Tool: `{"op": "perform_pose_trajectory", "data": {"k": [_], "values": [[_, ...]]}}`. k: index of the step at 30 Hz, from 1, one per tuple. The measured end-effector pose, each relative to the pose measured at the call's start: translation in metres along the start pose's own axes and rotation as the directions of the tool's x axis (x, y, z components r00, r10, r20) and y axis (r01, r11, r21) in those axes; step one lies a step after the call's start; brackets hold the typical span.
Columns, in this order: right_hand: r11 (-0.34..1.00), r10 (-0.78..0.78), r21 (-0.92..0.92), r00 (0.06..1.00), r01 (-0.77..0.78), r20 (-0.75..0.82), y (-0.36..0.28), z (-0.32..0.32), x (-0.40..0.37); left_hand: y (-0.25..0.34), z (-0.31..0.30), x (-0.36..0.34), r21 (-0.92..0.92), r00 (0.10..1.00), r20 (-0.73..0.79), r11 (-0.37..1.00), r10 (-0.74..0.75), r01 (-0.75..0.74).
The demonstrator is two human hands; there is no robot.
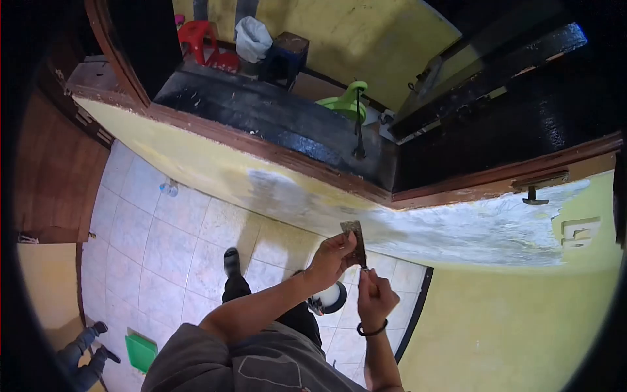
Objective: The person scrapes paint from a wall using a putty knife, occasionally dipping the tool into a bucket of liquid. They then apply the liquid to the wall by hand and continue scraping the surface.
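Note:
In front of the wall I hold a putty knife (353,230) with both hands, its wide blade pointing up. My right hand (377,300), with a dark band at the wrist, is closed around the handle end. My left hand (331,259) pinches the blade, thumb on its face. Just beyond them, the yellow wall has a patch of white filler (450,232) spread under the window frame. Below my hands a round container with white content (333,297) sits by my legs, partly hidden by my arm.
A dark ledge (261,111) with a brown wooden edge runs above the wall. Behind it are a red plastic chair (198,40), a white sack (253,40) and a green basin (339,104). A light switch (580,230) is at right. Another person's legs (81,346) and a green dustpan-like object (140,353) show lower left.

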State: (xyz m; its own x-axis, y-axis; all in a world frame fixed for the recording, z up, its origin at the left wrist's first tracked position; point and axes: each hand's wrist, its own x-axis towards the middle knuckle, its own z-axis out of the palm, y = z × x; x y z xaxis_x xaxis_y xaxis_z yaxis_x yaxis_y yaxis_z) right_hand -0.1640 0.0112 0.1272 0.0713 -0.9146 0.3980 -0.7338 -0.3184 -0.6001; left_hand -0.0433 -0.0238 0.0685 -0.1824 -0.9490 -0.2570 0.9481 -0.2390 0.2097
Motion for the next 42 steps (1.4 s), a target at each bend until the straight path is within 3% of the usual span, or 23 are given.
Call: {"op": "perform_pose_trajectory", "data": {"k": [3, 5, 6, 8, 11, 13, 14, 16, 17, 18, 20, 22, 24, 26, 27, 28, 30, 32, 35, 37, 38, 40, 42], "values": [[0.999, -0.048, -0.003, 0.998, 0.048, 0.041, 0.002, -0.004, 0.010, -0.005, 0.000, 0.004, -0.007, 1.000, -0.009, 1.000, -0.016, 0.016], [0.983, -0.168, -0.046, 0.975, 0.176, 0.144, 0.006, 0.028, 0.030, 0.009, -0.007, 0.024, 0.050, 0.962, -0.144, 0.973, 0.231, -0.226], [0.994, -0.104, -0.014, 0.991, 0.105, 0.081, -0.009, 0.046, 0.051, 0.035, -0.013, 0.029, -0.068, 0.960, -0.001, 0.958, 0.280, -0.279], [0.974, -0.223, 0.081, 0.963, 0.212, 0.151, -0.011, 0.041, 0.048, 0.044, -0.016, 0.015, -0.070, 0.983, -0.049, 0.981, 0.175, -0.178], [0.992, -0.107, 0.078, 0.984, 0.096, 0.145, -0.013, 0.009, 0.020, 0.021, -0.004, -0.004, 0.028, 0.989, -0.140, 0.999, 0.041, -0.038], [0.997, -0.068, 0.041, 0.991, 0.064, 0.111, -0.014, -0.007, 0.017, 0.014, 0.004, -0.009, -0.003, 0.996, -0.082, 0.999, -0.046, 0.046], [0.997, -0.075, 0.043, 0.990, 0.070, 0.117, -0.013, 0.000, 0.021, 0.013, 0.008, -0.008, -0.023, 0.996, -0.068, 0.998, -0.053, 0.052], [0.993, -0.102, 0.070, 0.993, 0.098, 0.066, -0.010, 0.028, 0.032, 0.026, 0.008, 0.011, -0.044, 0.982, -0.158, 0.993, 0.102, -0.110], [0.992, 0.062, 0.102, 0.993, -0.073, 0.102, -0.002, 0.038, 0.031, 0.023, -0.018, 0.023, -0.022, 0.987, -0.036, 0.988, 0.155, -0.156], [0.993, 0.031, 0.113, 0.995, -0.042, 0.097, -0.002, 0.039, 0.037, 0.029, -0.018, 0.026, -0.023, 0.983, -0.020, 0.983, 0.182, -0.182], [0.999, -0.031, 0.037, 0.994, 0.027, 0.105, -0.008, 0.010, 0.017, 0.013, -0.013, 0.002, 0.013, 0.991, -0.134, 1.000, -0.005, 0.007], [0.994, -0.096, 0.055, 0.993, 0.092, 0.073, 0.000, -0.010, 0.014, -0.007, -0.013, -0.002, 0.052, 0.996, -0.066, 0.997, -0.061, 0.065], [0.985, -0.163, -0.032, 0.981, 0.167, 0.106, -0.008, 0.010, 0.029, 0.001, 0.000, 0.013, -0.106, 0.986, -0.159, 0.993, 0.041, -0.059], [0.995, -0.073, 0.071, 0.993, 0.067, 0.093, -0.020, 0.048, 0.056, 0.031, -0.031, 0.027, -0.136, 0.973, -0.036, 0.964, 0.227, -0.229], [0.977, -0.209, -0.028, 0.972, 0.213, 0.108, -0.020, 0.045, 0.053, 0.038, -0.021, 0.018, -0.140, 0.973, -0.084, 0.964, 0.215, -0.225], [0.972, -0.233, 0.042, 0.967, 0.230, 0.101, -0.020, 0.046, 0.041, 0.041, -0.013, 0.011, -0.142, 0.970, -0.092, 0.961, 0.224, -0.236], [0.990, -0.140, 0.008, 0.983, 0.140, 0.119, -0.014, 0.026, 0.019, 0.028, -0.001, -0.008, 0.033, 0.978, -0.186, 0.996, 0.090, -0.085], [0.999, -0.016, 0.040, 0.993, 0.012, 0.116, -0.008, 0.004, 0.014, 0.007, -0.008, -0.005, 0.019, 0.991, -0.127, 0.999, -0.031, 0.034], [0.995, -0.095, 0.040, 0.994, 0.093, 0.062, -0.012, 0.030, 0.037, 0.020, 0.007, 0.005, -0.093, 0.979, -0.197, 0.995, -0.052, 0.034], [0.985, -0.169, -0.013, 0.982, 0.170, 0.085, -0.013, 0.035, 0.050, 0.034, -0.003, 0.018, -0.117, 0.986, -0.081, 0.981, 0.145, -0.154], [0.983, -0.184, -0.008, 0.980, 0.185, 0.078, -0.011, 0.031, 0.049, 0.033, -0.002, 0.020, -0.115, 0.985, -0.070, 0.979, 0.159, -0.166], [0.996, -0.083, 0.029, 0.992, 0.081, 0.091, -0.010, 0.015, 0.024, 0.018, 0.001, 0.006, -0.043, 0.977, -0.213, 0.999, -0.023, 0.014], [0.999, -0.036, 0.013, 0.995, 0.035, 0.088, -0.008, 0.017, 0.024, 0.017, 0.005, 0.008, -0.038, 0.967, -0.249, 0.998, -0.055, 0.047]]}}
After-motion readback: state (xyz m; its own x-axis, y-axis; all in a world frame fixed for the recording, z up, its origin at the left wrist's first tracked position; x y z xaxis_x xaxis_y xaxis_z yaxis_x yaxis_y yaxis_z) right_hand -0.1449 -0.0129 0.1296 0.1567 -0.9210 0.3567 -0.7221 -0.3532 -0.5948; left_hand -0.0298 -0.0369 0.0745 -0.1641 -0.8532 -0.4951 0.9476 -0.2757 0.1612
